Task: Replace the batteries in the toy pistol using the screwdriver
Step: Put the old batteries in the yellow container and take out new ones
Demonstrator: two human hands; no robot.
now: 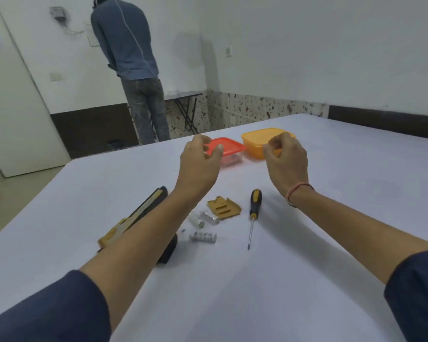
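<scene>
Toy pistol [146, 206] — black with gold trim — lies flat on the white bench [319, 243], partly hidden under the left forearm, nearer the person than either grip and touched by neither. Just to its right lie a gold battery cover [224, 208] and three loose batteries [203, 236], with a tiny dark piece [183, 230] beside them (too small to name). The screwdriver [253, 213], yellow and black at the handle, lies right of the cover with its tip toward the person.

Both grips hang in the air above the bench, beyond these things. The left grip [200, 159] is empty, fingers loosely curved and thumb apart. The right grip [286, 159] has its fingers curled in toward the thumb — whether it pinches anything I cannot tell.

Farther off stand a red-lidded box [229, 149] and an orange box [260, 141], just beside each other. By the far wall another person [134, 58] stands, back turned.
</scene>
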